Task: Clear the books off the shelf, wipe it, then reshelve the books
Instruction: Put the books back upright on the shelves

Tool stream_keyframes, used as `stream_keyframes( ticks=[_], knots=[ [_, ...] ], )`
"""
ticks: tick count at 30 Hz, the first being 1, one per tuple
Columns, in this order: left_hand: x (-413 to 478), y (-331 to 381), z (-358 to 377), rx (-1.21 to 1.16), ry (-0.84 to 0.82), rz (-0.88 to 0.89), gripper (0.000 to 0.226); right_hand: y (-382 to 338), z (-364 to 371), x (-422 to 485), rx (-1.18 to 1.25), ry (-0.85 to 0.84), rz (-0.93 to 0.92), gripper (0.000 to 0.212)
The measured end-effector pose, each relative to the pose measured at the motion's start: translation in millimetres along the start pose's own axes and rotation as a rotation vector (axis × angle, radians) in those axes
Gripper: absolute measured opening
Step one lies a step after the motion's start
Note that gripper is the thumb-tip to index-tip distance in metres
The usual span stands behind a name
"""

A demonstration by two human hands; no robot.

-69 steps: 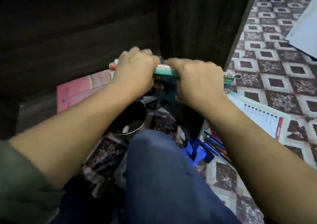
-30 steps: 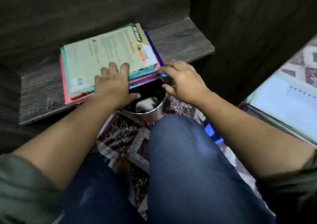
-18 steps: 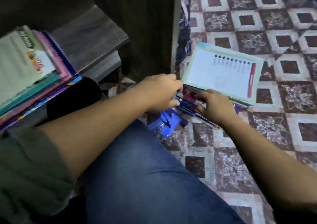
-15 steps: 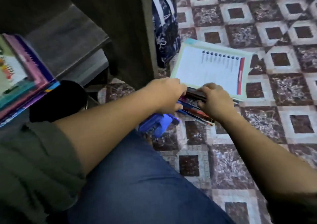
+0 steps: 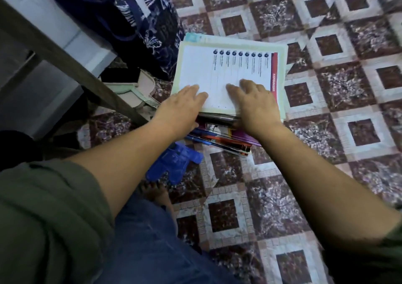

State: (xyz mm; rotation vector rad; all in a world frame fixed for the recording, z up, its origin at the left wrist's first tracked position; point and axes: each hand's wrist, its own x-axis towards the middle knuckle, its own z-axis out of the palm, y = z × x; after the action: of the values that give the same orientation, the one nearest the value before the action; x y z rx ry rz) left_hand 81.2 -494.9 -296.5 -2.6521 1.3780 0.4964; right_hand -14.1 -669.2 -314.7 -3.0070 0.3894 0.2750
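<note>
A stack of books point(image 5: 219, 139) lies on the patterned tile floor, to the right of the dark wooden shelf unit point(image 5: 54, 51). Its top book point(image 5: 228, 75) is white with a pale green border and a red strip. My left hand point(image 5: 182, 103) and my right hand point(image 5: 254, 101) both grip the near edge of the upper books, fingers spread on the white cover. The thumbs are hidden under that edge. The shelf board and the books laid on it are out of view.
A dark blue patterned bag point(image 5: 139, 22) leans beside the shelf unit, just left of the stack. A pale green plastic object point(image 5: 139, 90) lies below it. A blue plastic item point(image 5: 174, 166) sits on the floor by my bare foot point(image 5: 156, 193) and my jeans-clad knee point(image 5: 152, 240).
Both hands left the books laid on the shelf and swung right to the floor stack. They moved from its near edge up onto the white top cover.
</note>
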Motion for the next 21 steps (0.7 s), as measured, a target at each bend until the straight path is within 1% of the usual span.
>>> stream_keyframes(
  ticks=[4, 9, 12, 14, 16, 18, 20, 21],
  knots=[
    [14.7, 0.2, -3.1, 0.049, 0.075, -0.013, 0.065, 2.9, -13.2, 4.2, -0.003, -0.072, -0.014, 0.086],
    [29.0, 0.9, -9.6, 0.153, 0.101, -0.035, 0.050, 2.3, -14.2, 8.0, -0.027, -0.030, -0.020, 0.068],
    [28.2, 3.9, -12.1, 0.205, 0.139, 0.005, 0.046, -9.2, -2.8, 0.7, -0.038, 0.099, 0.047, 0.058],
    [24.8, 2.7, -19.6, 0.218, 0.191, 0.057, 0.045, -15.4, 3.8, -6.2, -0.037, 0.249, 0.103, 0.055],
    [18.6, 5.4, -33.0, 0.219, 0.213, 0.091, 0.041, -17.6, -1.5, -9.7, -0.056, 0.369, 0.107, 0.049],
    [7.6, 15.2, -52.3, 0.209, 0.204, 0.098, 0.030, -17.4, -20.4, -13.4, -0.057, 0.414, 0.098, 0.039],
    [-5.2, 27.1, -73.5, 0.171, 0.196, 0.060, 0.019, -16.1, -43.5, -21.2, -0.022, 0.410, 0.108, 0.032],
    [-12.8, 32.1, -83.9, 0.152, 0.193, 0.041, 0.019, -15.3, -54.6, -27.6, -0.010, 0.430, 0.107, 0.031]
  ],
)
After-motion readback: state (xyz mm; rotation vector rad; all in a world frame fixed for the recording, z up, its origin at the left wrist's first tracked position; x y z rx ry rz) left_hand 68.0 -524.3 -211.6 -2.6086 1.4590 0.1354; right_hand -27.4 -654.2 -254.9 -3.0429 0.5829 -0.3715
